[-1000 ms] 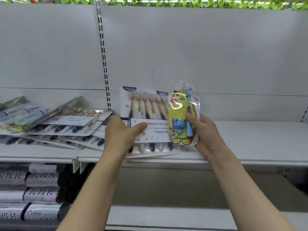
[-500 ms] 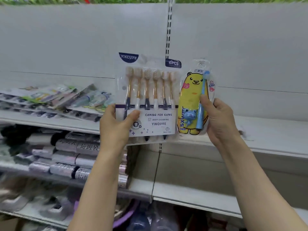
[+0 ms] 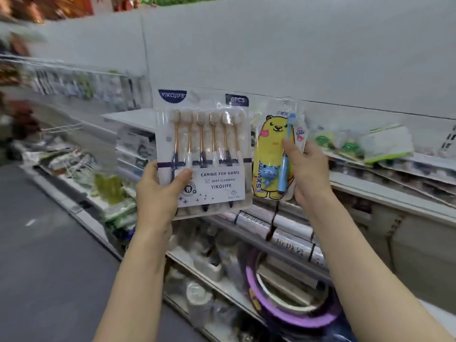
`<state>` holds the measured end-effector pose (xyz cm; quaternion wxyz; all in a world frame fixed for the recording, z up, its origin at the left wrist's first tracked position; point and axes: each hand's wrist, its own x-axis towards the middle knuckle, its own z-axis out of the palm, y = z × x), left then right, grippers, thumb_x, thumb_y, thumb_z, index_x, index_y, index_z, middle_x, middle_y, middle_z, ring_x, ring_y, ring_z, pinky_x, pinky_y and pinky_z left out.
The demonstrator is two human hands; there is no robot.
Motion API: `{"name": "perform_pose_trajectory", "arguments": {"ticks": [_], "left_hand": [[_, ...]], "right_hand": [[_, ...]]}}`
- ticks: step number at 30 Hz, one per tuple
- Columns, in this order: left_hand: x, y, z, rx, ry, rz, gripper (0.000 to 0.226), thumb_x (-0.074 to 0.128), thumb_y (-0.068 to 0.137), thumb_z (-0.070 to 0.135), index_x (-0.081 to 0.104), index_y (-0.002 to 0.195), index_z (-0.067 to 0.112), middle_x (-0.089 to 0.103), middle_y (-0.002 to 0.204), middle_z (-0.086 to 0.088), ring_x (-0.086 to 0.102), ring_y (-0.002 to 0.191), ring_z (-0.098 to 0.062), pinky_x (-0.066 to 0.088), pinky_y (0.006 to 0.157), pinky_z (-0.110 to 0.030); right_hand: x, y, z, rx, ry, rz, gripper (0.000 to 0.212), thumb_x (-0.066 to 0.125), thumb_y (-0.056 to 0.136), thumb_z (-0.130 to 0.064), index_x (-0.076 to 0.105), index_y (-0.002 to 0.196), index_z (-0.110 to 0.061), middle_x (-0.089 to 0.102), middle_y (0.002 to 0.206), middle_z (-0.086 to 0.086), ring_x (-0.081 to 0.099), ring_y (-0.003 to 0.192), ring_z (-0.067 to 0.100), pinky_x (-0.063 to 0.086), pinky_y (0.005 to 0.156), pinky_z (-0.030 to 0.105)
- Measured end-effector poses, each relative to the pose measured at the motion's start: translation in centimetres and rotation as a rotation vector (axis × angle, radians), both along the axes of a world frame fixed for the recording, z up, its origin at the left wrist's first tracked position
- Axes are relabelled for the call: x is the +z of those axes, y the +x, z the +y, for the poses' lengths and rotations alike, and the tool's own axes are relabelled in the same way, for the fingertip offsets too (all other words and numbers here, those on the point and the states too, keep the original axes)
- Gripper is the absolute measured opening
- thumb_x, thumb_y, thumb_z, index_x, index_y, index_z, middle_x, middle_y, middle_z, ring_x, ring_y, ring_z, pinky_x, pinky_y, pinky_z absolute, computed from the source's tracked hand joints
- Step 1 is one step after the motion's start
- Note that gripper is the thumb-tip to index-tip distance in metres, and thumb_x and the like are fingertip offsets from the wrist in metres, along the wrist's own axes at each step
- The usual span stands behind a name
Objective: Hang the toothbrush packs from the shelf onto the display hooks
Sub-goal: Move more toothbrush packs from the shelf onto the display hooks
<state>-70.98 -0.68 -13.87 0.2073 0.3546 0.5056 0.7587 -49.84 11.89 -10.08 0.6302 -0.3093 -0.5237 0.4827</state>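
Head view: two packs held up before blurred store shelves (image 3: pixel 385 193).
Left hand (image 3: pixel 158 193): thumb clamped on six-brush Yikojife pack (image 3: pixel 202 154).
Right hand (image 3: pixel 308 174): gripping yellow bear child's toothbrush pack (image 3: pixel 271 154).

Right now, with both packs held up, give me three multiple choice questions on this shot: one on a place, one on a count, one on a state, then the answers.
1. Where is the yellow bear pack relative to the six-brush pack?
A. to its right
B. to its left
C. behind it, hidden

2. How many brushes show in the six-brush pack?
A. three
B. six
C. ten

3. What is the state of the two packs?
A. both hung on hooks
B. both lying on the shelf
C. both held up in the hands

Answers:
1 A: the right hand holds the bear pack beside the other pack's right edge.
2 B: six heads stand in a row, and the corner label reads 6PCS.
3 C: the left hand grips the six-brush pack, the right hand the bear pack, and no hook is seen through either.
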Motion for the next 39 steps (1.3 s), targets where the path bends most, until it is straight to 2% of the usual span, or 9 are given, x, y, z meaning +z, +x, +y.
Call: {"name": "perform_pose_trajectory", "arguments": {"ticks": [2,6,10,16,21,26,30,35,39], "left_hand": [[-0.9,-4.9,-0.5,0.064,-0.014,-0.015,0.027,0.078,0.083,0.009,0.061,0.094,0.027,0.074,0.093,-0.003,0.072,0.084,-0.019,0.059,0.08,-0.041],[-2.3,-14.6,-0.6,0.176,0.007,-0.042,0.027,0.077,0.083,0.007,0.062,0.099,0.023,0.075,0.089,0.005,0.072,0.081,-0.01,0.06,0.073,-0.03],[-2.7,-24.9,0.9,0.286,0.003,-0.014,0.029,0.077,0.083,0.007,0.062,0.103,0.022,0.074,0.085,0.009,0.071,0.076,-0.002,0.056,0.063,-0.017],[0.0,-42.2,4.7,0.433,-0.096,0.066,0.025,0.079,0.081,0.011,0.062,0.096,0.023,0.074,0.091,0.001,0.071,0.08,-0.014,0.057,0.072,-0.034],[2.3,-54.4,7.4,0.488,-0.087,0.093,0.026,0.078,0.082,0.012,0.062,0.097,0.025,0.073,0.089,0.005,0.07,0.076,-0.006,0.054,0.069,-0.028],[0.8,-65.9,9.5,0.487,-0.065,0.074,0.026,0.078,0.082,0.011,0.062,0.097,0.024,0.073,0.089,0.004,0.07,0.075,-0.007,0.054,0.067,-0.028],[-1.3,-75.9,10.8,0.44,-0.047,0.091,0.026,0.078,0.081,0.01,0.063,0.095,0.026,0.074,0.088,0.005,0.072,0.079,-0.012,0.056,0.071,-0.033],[-1.1,-90.4,12.8,0.306,-0.078,0.094,0.026,0.078,0.081,0.012,0.065,0.096,0.028,0.075,0.093,0.002,0.072,0.086,-0.018,0.056,0.077,-0.038],[1.1,-101.2,14.9,0.217,-0.101,0.115,0.028,0.077,0.082,0.011,0.063,0.101,0.025,0.073,0.097,0.003,0.07,0.085,-0.013,0.052,0.067,-0.026]], "right_hand": [[-0.4,-5.7,0.8,0.053,-0.017,-0.006,0.003,0.066,0.097,-0.018,0.068,0.096,-0.017,0.077,0.083,-0.007,0.074,0.077,0.009,0.058,0.067,0.026],[-1.3,-17.5,3.1,0.158,-0.04,-0.032,0.015,0.067,0.095,-0.028,0.068,0.091,-0.014,0.077,0.084,0.001,0.075,0.078,0.018,0.061,0.07,0.036],[-2.0,-30.2,6.6,0.285,-0.092,0.022,0.037,0.072,0.09,-0.035,0.068,0.106,-0.003,0.077,0.095,0.012,0.076,0.085,0.029,0.062,0.076,0.047],[-0.4,-49.6,12.8,0.381,-0.15,0.032,0.052,0.075,0.085,-0.043,0.064,0.104,0.004,0.076,0.092,0.018,0.075,0.086,0.036,0.061,0.078,0.056],[1.1,-63.5,16.8,0.442,-0.128,0.008,0.031,0.076,0.088,-0.036,0.066,0.097,-0.008,0.077,0.094,0.014,0.075,0.089,0.035,0.06,0.081,0.056],[0.7,-75.3,19.0,0.423,-0.096,-0.026,0.019,0.075,0.089,-0.026,0.067,0.085,-0.009,0.076,0.076,0.002,0.074,0.069,0.017,0.06,0.062,0.033],[-0.4,-84.4,20.1,0.399,-0.1,-0.002,0.027,0.074,0.09,-0.028,0.069,0.101,-0.004,0.078,0.09,0.012,0.076,0.082,0.029,0.063,0.072,0.043],[-0.2,-95.9,21.0,0.268,-0.112,0.029,0.024,0.072,0.091,-0.033,0.065,0.089,-0.01,0.077,0.08,0.007,0.076,0.074,0.025,0.062,0.066,0.038],[1.2,-104.7,21.9,0.177,-0.11,-0.001,0.025,0.071,0.092,-0.032,0.067,0.087,-0.008,0.076,0.078,0.008,0.074,0.071,0.024,0.062,0.07,0.042]]}}
